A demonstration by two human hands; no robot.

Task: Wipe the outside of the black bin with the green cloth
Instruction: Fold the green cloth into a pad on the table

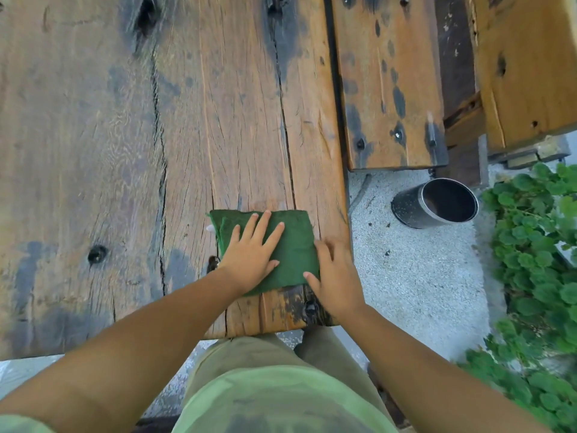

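Folded green cloth (292, 245) lies near the right edge of a weathered plank tabletop (125, 151). Left hand (253, 248), fingers spread, presses flat on it; right hand (335, 273) rests at its right edge, fingers loosely extended, probably squaring the fold before pickup. The black bin (435, 203) stands well apart on gravelled ground (421, 276), between a bench (390, 89) and plants (537, 245), unwiped.

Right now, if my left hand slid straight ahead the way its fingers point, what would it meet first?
The left hand lies flat on the green cloth, fingers pointing up and slightly right. Past the cloth's far edge, only bare wooden table shows; the way looks free.
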